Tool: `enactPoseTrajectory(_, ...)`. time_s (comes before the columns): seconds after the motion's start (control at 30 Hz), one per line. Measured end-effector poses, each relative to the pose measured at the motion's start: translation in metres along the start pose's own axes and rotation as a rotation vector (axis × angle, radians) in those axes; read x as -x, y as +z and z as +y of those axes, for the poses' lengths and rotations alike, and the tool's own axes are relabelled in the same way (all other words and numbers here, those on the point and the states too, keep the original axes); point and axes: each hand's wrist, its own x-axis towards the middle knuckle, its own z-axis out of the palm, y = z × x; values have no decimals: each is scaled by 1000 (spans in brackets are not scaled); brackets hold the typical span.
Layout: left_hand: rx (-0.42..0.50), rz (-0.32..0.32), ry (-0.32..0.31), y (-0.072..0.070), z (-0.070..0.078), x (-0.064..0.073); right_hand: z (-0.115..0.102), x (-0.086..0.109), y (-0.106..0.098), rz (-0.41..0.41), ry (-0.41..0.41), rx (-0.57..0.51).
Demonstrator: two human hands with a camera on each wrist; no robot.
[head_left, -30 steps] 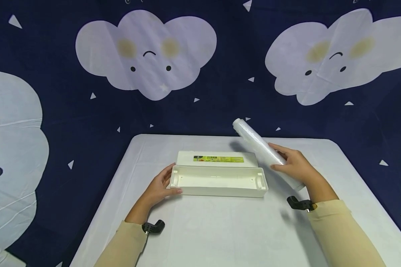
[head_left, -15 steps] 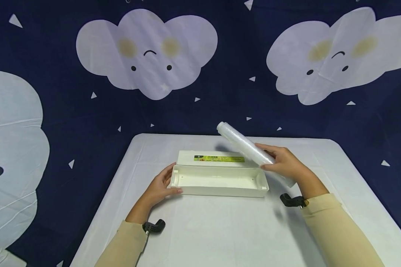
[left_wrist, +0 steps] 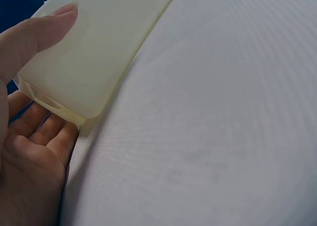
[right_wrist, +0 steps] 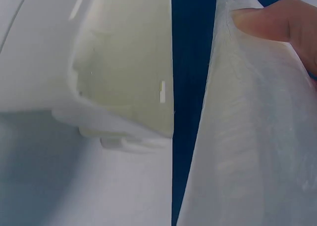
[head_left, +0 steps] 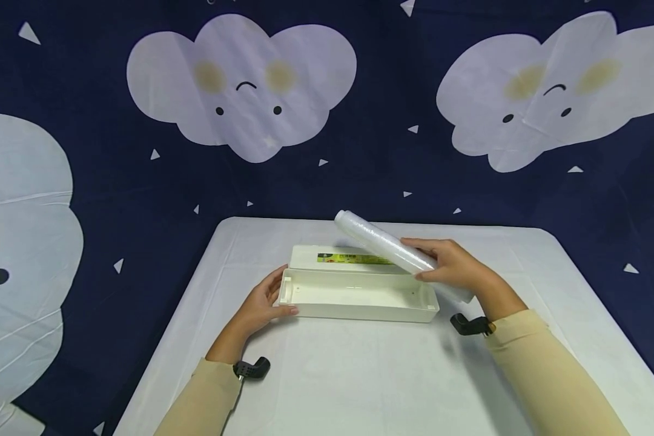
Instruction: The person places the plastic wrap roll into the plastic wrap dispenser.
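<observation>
At nine o'clock, left fingers (head_left: 283, 312) clasp your box (head_left: 360, 310).
Three: right fingers (head_left: 427, 244) wrap the roll (head_left: 376, 239); slackness could drop it.

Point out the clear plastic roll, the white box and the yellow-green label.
clear plastic roll (head_left: 384, 242): head view, middle of its uncovered length
white box (head_left: 360, 312): head view, its front wall
yellow-green label (head_left: 351, 258): head view, middle of its printed strip
</observation>
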Motion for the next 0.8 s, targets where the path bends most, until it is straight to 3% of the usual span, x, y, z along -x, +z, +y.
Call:
enactPoseTrajectory(0.43,4,-6,-4,-2,-1,0,-16,-15,9,-81,-56,-75)
enactPoseTrajectory(0.8,15,-12,-1,-2,0,1,-26,-27,17,-196,-38,-130)
